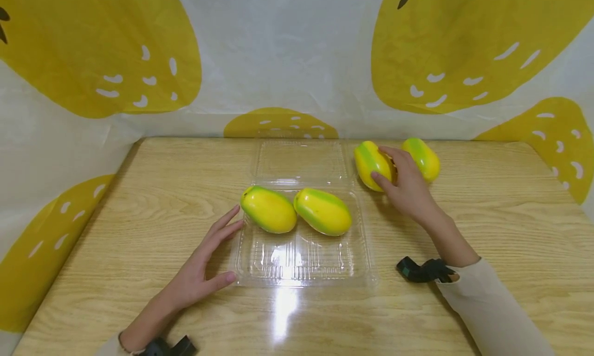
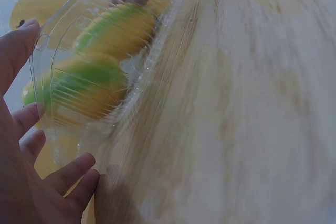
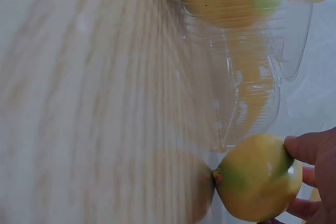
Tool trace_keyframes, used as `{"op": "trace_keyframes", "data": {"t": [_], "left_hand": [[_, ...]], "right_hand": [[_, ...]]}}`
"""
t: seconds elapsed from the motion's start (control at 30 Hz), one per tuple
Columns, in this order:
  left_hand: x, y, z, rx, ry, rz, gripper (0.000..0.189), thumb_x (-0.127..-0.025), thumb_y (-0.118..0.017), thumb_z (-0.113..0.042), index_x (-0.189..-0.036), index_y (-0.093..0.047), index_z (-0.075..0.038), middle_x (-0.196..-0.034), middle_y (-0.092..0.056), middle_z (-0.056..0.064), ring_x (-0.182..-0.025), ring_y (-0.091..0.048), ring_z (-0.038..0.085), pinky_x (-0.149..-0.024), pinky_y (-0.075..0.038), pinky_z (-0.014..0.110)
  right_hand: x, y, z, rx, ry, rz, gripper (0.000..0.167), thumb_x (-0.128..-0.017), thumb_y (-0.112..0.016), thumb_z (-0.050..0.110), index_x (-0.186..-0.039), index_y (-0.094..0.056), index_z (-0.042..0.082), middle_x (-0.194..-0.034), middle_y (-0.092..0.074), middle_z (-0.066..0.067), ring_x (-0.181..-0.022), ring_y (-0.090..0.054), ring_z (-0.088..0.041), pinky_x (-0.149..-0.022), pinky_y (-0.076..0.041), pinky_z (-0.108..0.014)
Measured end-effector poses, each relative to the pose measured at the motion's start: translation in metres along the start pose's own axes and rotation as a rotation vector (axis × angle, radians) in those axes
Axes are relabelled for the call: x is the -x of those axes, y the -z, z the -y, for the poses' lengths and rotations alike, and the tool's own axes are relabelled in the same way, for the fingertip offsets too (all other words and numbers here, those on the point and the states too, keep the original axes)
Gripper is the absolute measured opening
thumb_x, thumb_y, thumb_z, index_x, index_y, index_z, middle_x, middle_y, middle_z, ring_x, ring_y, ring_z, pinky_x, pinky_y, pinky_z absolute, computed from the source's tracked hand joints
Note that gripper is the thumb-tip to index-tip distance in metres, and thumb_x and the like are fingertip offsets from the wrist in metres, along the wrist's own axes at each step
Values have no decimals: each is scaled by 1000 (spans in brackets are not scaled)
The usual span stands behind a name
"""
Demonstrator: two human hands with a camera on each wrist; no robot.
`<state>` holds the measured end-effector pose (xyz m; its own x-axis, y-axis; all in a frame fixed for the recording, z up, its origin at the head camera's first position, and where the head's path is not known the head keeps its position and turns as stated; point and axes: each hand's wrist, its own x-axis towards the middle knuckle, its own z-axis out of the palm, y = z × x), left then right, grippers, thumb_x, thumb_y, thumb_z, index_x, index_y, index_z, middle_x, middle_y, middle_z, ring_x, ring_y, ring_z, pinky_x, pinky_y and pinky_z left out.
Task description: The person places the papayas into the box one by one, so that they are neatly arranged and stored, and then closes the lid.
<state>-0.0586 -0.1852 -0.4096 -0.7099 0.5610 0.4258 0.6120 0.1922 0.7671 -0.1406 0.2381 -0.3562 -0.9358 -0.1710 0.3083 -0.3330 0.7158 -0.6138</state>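
Note:
On the wooden table lies a clear plastic clamshell box point(image 1: 306, 265), its lid point(image 1: 301, 160) folded back flat. Two yellow-and-green papayas point(image 1: 269, 210) point(image 1: 323, 212) lie side by side in the far half of its base. My left hand point(image 1: 199, 268) is spread along the box's left edge, fingers and thumb touching the rim. To the right of the lid, my right hand point(image 1: 408, 188) grips a third papaya point(image 1: 371, 165) between thumb and fingers. The right wrist view shows the thumb on this papaya point(image 3: 257, 182), its stem end facing the table.
Another papaya point(image 1: 423, 159) sits just right of my right hand near the table's back edge. Behind the table point(image 1: 510, 232) hangs a white cloth point(image 1: 287, 51) printed with large yellow fruit. Both wrists carry black camera mounts point(image 1: 424, 270).

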Motion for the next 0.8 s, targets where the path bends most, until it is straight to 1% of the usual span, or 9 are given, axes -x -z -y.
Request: {"op": "trace_keyframes", "data": {"t": [0.2, 0.4, 0.57, 0.67, 0.8], "left_hand": [[-1, 1, -2, -4, 10, 1, 76, -82, -71, -26, -144, -36, 0, -157, -15, 15, -142, -14, 37, -110, -14, 49], [-1, 1, -2, -8, 12, -1, 76, -82, -71, -26, -144, -36, 0, -157, -15, 15, -142, -14, 37, -109, -14, 53], [-1, 1, -2, -5, 16, 0, 77, -81, -72, -26, -144, -36, -1, -157, -14, 14, -142, -14, 36, -108, -13, 55], [-1, 0, -2, -2, 18, 1, 77, -81, -72, -26, -144, -36, 0, -157, -14, 14, -142, -14, 36, -107, -13, 57], [-1, 0, -2, -1, 21, 2, 77, -81, -72, -26, -144, -36, 0, -157, -14, 14, -142, -13, 36, -105, -13, 62]], "right_hand": [[0, 2, 0, -5, -14, 36, 59, -94, -61, 14, -142, -34, -6, -140, -38, -28, -129, -32, -44, -102, -27, -58], [1, 5, 1, -21, -36, 66, 61, -95, -59, 16, -145, -30, -5, -141, -36, -29, -127, -34, -44, -100, -29, -58], [2, 6, 1, -46, -49, 73, 61, -95, -59, 17, -146, -30, -3, -139, -40, -27, -116, -45, -38, -92, -38, -53], [3, 7, 1, -55, -54, 73, 61, -95, -59, 16, -146, -31, -1, -137, -43, -26, -111, -48, -36, -89, -40, -52], [4, 9, 2, -68, -63, 77, 61, -95, -59, 15, -146, -31, 0, -137, -42, -25, -113, -47, -37, -90, -41, -55]]}}
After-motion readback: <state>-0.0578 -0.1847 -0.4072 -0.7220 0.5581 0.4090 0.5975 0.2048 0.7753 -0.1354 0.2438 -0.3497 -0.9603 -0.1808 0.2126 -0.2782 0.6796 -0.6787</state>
